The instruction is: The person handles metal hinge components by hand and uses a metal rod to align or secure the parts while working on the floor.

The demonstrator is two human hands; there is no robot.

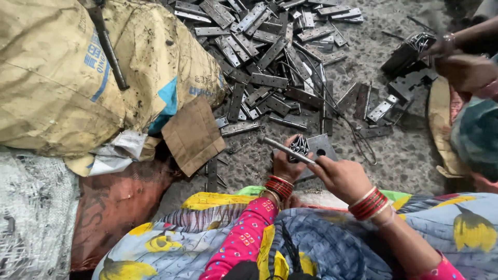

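Your right hand is clenched around a thin metal rod; your left hand grips a small hinge, mostly hidden by your fingers, just above the square steel block on the floor; beyond lies the heap of hinges; another person's hand blurs at far right, cut off.

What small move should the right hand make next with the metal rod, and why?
Probably lower the metal rod onto the hinge piece. The right hand holds it just above that piece, which the left hand steadies against the square block.
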